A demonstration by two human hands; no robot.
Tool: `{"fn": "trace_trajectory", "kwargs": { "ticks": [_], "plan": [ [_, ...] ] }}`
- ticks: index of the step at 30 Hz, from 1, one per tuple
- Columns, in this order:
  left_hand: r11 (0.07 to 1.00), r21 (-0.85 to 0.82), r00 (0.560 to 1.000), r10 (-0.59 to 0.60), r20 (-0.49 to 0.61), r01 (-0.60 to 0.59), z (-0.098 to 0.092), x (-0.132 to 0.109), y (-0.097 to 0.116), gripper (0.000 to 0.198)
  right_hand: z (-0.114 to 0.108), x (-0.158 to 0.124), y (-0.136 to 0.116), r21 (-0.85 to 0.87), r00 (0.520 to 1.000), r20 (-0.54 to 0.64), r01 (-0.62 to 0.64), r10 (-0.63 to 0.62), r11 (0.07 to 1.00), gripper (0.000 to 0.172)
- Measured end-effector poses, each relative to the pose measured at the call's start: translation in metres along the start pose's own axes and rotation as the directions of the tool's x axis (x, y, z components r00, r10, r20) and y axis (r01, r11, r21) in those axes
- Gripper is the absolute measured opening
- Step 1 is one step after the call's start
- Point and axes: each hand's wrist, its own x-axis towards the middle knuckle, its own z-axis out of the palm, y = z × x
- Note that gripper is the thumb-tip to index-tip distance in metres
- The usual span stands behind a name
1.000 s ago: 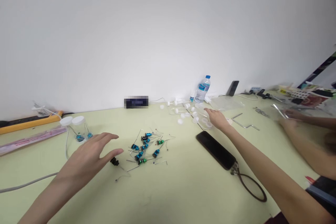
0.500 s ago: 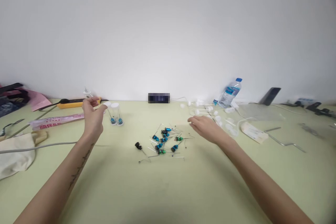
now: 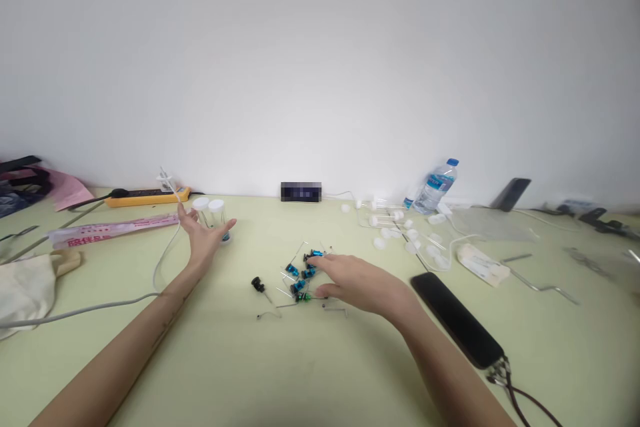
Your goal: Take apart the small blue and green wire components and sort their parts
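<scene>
Capacitors (image 3: 299, 284), blue and green, lay in a loose heap on the table (image 3: 320, 373), at the middle of it. The right hand (image 3: 361, 284) lay palm down on the heap's right side, with its fingers stretched flat and pointing left. The fingertips covered the nearest pieces, and no pinch showed. The bodies lay on their sides with no common direction, and their thin wire leads stuck out every way, some toward the wall and some toward the near edge. One black part (image 3: 257, 283) lay alone just left of the heap, its lead trailing toward the near edge.

The left hand (image 3: 206, 235) was well apart from the right, spread wide with the palm turned right. It was just beside two vials (image 3: 216, 205), and I could not tell whether it touched them. The vials stood upright with their white caps on top, one close against the other.

A phone (image 3: 457, 320) lay flat right of the right wrist, with its long axis running from far left to near right.
</scene>
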Motion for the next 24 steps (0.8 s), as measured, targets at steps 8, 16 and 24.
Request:
{"fn": "trace_trajectory", "kwargs": {
  "ticks": [8, 16, 24],
  "plan": [
    [0.979, 0.204, 0.999, 0.009, 0.050, -0.019, 0.004, -0.003, 0.002, 0.050, 0.000, 0.001, 0.009, 0.001, 0.987, -0.131, 0.090, -0.089, 0.996, 0.033],
    [0.619, 0.449, 0.713, 0.275, 0.645, -0.644, 0.003, -0.079, 0.109, 0.030, 0.017, 0.016, -0.019, 0.478, 0.838, -0.523, 0.138, 0.155, 0.867, 0.057],
    [0.235, 0.568, 0.615, 0.312, 0.724, -0.789, -0.005, -0.135, 0.127, 0.017, 0.049, 0.032, -0.025, 0.515, 0.824, -0.523, 0.104, 0.216, 0.851, 0.042]
  ]
}}
